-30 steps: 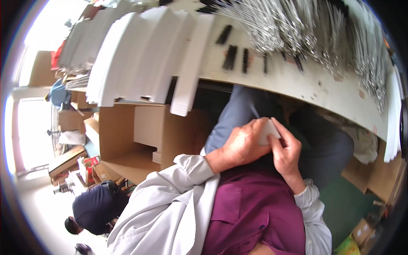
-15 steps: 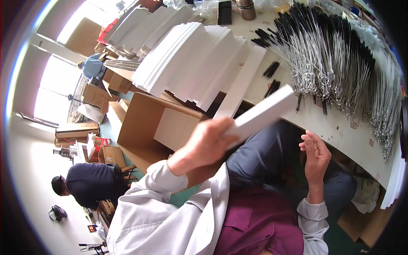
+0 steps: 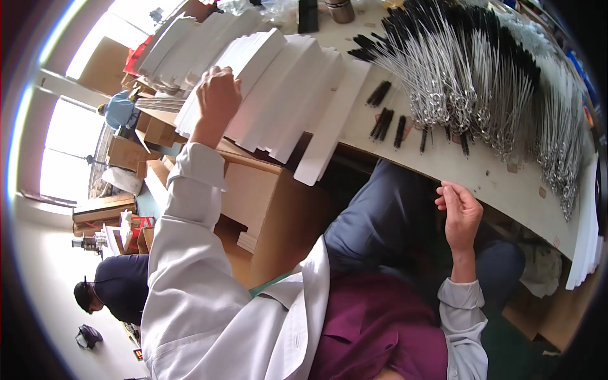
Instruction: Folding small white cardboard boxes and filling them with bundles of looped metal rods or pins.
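My left hand (image 3: pixel 218 98) is at the left end of the stacked white boxes (image 3: pixel 288 101), fingers curled and closed on a long white box (image 3: pixel 256 54). Its grip is partly hidden behind the back of the hand. Below the table's front edge, over my lap, my right hand (image 3: pixel 461 218) has thumb and fingertips drawn together with nothing visible in them. A single flat white box (image 3: pixel 332 130) lies at the right of the stack, its near end jutting past the table edge.
On the table (image 3: pixel 361 139) lie a large heap of wire-handled black brushes (image 3: pixel 449 76) and several loose short brushes (image 3: pixel 382 123). An open cardboard box (image 3: pixel 272 215) stands below, left of my knees. A dark phone-like slab (image 3: pixel 308 16) and metal cup (image 3: pixel 341 11) sit farther back. Another person (image 3: pixel 120 288) bends at the left.
My left hand has carried the white box from above my lap up and left to the stack. My right hand's fingers have drawn closer together. The view has shifted slightly.
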A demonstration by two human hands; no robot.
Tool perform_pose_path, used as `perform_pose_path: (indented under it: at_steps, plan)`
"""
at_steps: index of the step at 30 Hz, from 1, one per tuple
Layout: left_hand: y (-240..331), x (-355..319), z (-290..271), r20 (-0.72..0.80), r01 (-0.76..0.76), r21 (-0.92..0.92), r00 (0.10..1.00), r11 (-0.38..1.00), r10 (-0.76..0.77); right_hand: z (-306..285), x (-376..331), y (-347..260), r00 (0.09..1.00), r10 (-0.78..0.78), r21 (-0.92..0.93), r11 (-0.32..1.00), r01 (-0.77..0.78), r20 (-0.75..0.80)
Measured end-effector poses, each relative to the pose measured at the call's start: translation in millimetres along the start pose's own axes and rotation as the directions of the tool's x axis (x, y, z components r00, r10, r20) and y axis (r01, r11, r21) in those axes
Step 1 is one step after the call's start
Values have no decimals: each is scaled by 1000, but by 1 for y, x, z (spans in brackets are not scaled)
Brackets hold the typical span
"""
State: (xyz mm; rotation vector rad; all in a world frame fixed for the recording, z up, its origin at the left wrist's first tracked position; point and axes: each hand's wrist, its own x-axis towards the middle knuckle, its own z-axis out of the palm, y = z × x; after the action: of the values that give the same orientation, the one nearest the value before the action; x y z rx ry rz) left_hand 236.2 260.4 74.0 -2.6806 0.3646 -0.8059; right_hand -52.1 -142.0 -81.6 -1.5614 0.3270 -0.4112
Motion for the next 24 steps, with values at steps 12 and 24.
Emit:
perform_pose_path:
  at_steps: [12,24]
  plan:
    - [108,-75,-54,202,18,-619,970,785,137,-24,-5,-8,997,-66,-89,994,62,-43]
    - [146,-86,-18,392,34,-566,890,823,232,-59,-15,-16,979,-154,-267,957,114,-131]
